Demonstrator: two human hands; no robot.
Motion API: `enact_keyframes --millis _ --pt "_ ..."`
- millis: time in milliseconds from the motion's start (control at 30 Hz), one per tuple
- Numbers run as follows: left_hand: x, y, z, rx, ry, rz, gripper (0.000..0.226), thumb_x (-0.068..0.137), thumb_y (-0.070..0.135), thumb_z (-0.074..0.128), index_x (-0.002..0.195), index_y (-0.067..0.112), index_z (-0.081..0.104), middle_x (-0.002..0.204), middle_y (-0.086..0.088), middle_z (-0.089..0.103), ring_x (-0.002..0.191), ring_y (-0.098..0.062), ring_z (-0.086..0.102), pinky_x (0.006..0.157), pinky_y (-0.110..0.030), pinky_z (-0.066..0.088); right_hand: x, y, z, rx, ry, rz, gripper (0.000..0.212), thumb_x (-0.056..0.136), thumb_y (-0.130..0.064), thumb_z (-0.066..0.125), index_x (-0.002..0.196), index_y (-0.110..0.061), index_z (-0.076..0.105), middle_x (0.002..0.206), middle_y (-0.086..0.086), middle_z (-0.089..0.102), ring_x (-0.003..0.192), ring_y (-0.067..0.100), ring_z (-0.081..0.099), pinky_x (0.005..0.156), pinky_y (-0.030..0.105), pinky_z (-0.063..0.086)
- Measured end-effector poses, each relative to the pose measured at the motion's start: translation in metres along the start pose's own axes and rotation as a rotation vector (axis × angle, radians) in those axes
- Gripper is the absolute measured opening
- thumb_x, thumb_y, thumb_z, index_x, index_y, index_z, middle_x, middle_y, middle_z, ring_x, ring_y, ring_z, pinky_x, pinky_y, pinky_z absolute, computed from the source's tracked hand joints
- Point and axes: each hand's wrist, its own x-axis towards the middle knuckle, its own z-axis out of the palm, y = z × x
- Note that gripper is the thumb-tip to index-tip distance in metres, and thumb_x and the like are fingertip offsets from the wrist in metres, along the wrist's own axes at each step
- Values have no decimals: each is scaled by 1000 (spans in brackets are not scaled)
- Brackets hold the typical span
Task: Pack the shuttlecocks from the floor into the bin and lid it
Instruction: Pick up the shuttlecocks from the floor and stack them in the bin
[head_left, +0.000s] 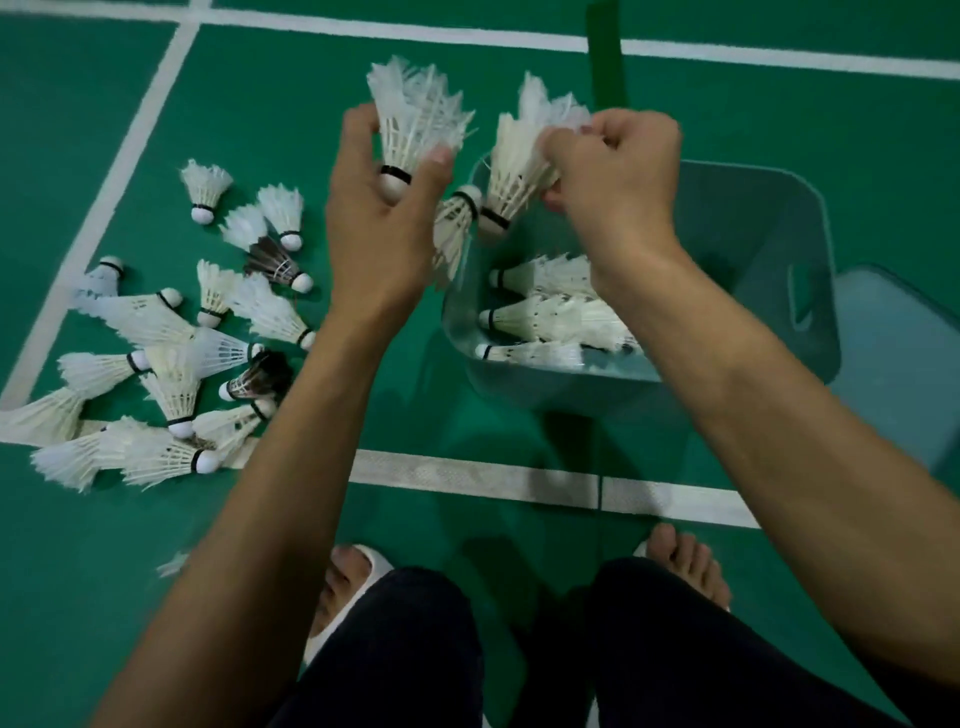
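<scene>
Bin open-topped, floor pile left of it. Left hand pinches shuttlecock just outside bin's left rim; right hand grips stacked shuttlecocks over that rim.

White shuttlecocks lie scattered left of the translucent bin, more inside, lid beside.
</scene>
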Motion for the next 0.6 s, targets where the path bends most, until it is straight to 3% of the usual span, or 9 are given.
enact_keyframes --millis 33,100,133,233,367,467,533,600 --pt "0 2 14 17 -43 21 20 99 31 61 116 22 55 91 -17 68 73 -37 64 68 -52 56 6 5 -13 18 17 75 11 73 -15 68 70 -10 58 69 27 56 64 21 50 74 64 55" --pt "0 0 40 73 -143 29 29 99 30 61 121 13 54 91 -17 69 66 -35 62 65 -44 56 13 17 -37 76 52 199 14 74 -11 69 72 1 62 86 38 66 64 24 53 78 68 54" --pt "-1 -2 51 99 -198 14 32 98 30 61 123 11 53 86 -10 72 65 -34 64 63 -43 57 15 23 -47 98 73 239 16 75 -9 69 70 4 61 84 37 66 64 25 54 78 67 55" --pt "-7 -9 83 203 -315 -32 41 93 45 60 123 19 49 76 -2 71 69 -29 69 70 -46 58 17 41 -68 101 150 304 13 76 -9 69 68 -7 59 72 15 57 62 24 51 75 66 56" --pt "-21 -18 111 402 -290 -99 38 97 40 60 125 17 48 64 7 50 66 -24 49 65 -37 41 22 61 -88 136 238 393 23 81 -10 68 63 -11 55 68 10 57 60 26 59 70 57 61" --pt "-25 -17 119 163 -369 -284 18 100 38 60 104 24 50 76 13 51 66 -8 55 66 -31 46 24 66 -96 286 163 472 11 87 -8 64 77 -6 62 78 12 72 76 31 75 73 47 66" --pt "-22 -13 118 -42 -427 -461 22 102 33 61 87 33 45 80 15 53 58 3 60 56 -25 50 24 68 -97 357 75 541 6 89 -7 61 91 -2 63 84 17 74 75 33 75 73 41 63" --pt "-17 -12 116 -88 -452 -490 17 98 31 67 91 28 52 84 5 66 60 -4 64 52 -27 49 26 69 -96 390 12 591 12 89 -5 59 99 0 61 88 21 74 73 33 73 75 41 63"
